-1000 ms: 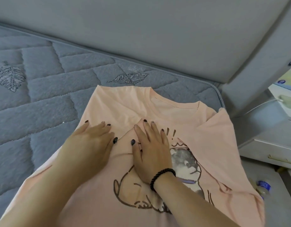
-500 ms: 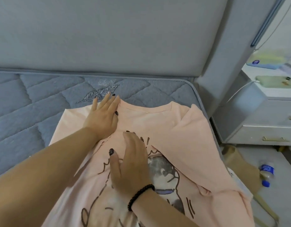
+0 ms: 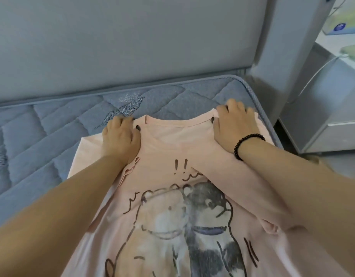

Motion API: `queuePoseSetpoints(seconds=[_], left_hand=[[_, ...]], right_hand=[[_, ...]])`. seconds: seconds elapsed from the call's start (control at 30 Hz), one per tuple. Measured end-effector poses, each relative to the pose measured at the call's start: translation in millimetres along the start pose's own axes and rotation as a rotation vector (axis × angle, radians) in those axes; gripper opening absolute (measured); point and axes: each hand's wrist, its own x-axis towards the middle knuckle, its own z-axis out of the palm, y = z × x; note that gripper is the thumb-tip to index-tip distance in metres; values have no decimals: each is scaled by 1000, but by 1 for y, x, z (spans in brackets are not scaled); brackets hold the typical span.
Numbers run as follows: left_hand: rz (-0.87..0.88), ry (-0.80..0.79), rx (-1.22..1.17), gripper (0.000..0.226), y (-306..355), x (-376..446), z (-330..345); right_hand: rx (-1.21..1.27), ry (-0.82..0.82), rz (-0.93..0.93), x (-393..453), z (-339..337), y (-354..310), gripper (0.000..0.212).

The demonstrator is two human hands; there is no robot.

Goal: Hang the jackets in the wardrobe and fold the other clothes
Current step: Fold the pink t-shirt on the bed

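Note:
A pink T-shirt (image 3: 172,196) with a cartoon animal print lies face up on the mattress, collar toward the headboard, both sleeves folded inward. My left hand (image 3: 120,136) holds the left shoulder beside the collar, fingers curled over the top edge and thumb on the fabric. My right hand (image 3: 234,124), with a black bead bracelet on its wrist, grips the right shoulder the same way, thumb at the collar's edge. The shirt's hem runs out of view at the bottom.
The quilted blue-grey mattress (image 3: 42,148) stretches to the left. A grey padded headboard (image 3: 122,43) stands behind it. Right of the mattress corner stands a pale nightstand (image 3: 332,124) with a white cable and light-coloured items on top.
Both hands slid from the chest of the shirt up to its shoulders; the right hand crossed to the right shoulder. Their fingers went from flat to curled over the top edge.

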Motion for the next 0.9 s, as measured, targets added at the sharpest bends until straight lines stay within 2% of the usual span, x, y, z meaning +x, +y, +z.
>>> queuePoseSetpoints(seconds=[0.07, 0.1, 0.2, 0.3, 0.4, 0.53, 0.63, 0.73, 0.83, 0.87, 0.9], left_hand=[[-31, 36, 50, 47, 4, -1, -1], [-28, 38, 83, 41, 10, 0, -2], [43, 50, 200, 22, 14, -10, -12], [50, 124, 195, 30, -10, -43, -26], [-25, 226, 119, 32, -25, -59, -25], [-64, 247, 59, 26, -23, -52, -23], [-61, 150, 53, 25, -16, -54, -34], [-28, 8, 188, 28, -5, -58, -48], [78, -118, 434, 23, 4, -74, -59], [89, -150, 449, 20, 7, -83, -63], [92, -194, 421, 17, 7, -94, -67]], right_hand=[[84, 196, -6, -2, 10, 3, 33], [105, 236, 5, -2, 10, 6, 31], [127, 219, -11, -6, 4, 5, 24], [82, 209, -121, -6, -3, 1, 14], [85, 293, -248, -1, -6, -7, 8], [119, 285, -260, 1, 1, -17, 12], [267, 336, -220, -14, -17, -14, 14], [387, 376, -323, -52, -49, -6, 16], [239, 361, -511, -106, -77, 8, 34], [135, 360, -612, -123, -85, 14, 33], [36, 342, -699, -140, -91, 18, 22]])
